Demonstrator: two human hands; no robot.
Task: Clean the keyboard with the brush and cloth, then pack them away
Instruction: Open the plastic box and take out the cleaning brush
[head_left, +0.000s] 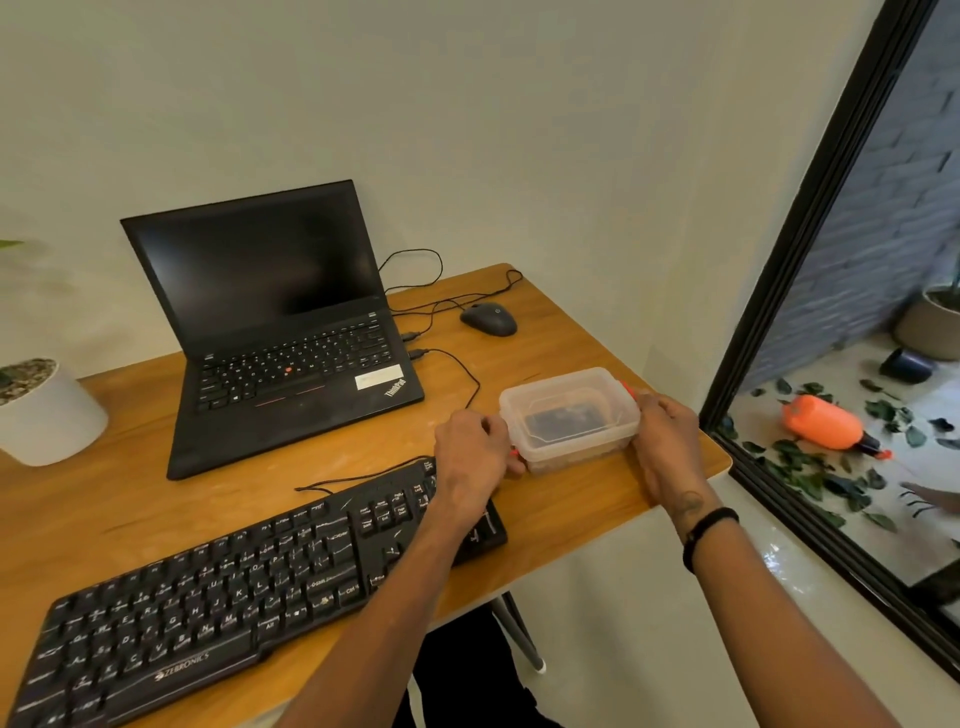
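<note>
Clear lidded plastic box (570, 418) on the wooden desk (545, 332), taken here as the landmark. Held from both ends: left hand (474, 451) against the box's left end, fingers curled round the red clip there; right hand (664, 434) against its right end, fingers wrapped down over the side beside the other red clip. Inside the box, something dark and blurred, seen through the lid; cannot tell what. Black keyboard (249, 587) below and left of the box, lying slantwise across the near part of the desk, its right end passing under the left wrist, not touched by either hand. Open black laptop (280, 332) left of and behind the box, screen dark. Black mouse (489, 318) straight behind the box, well apart from it. White plant pot (49, 415) far left of the box. Black band on the right wrist.
</note>
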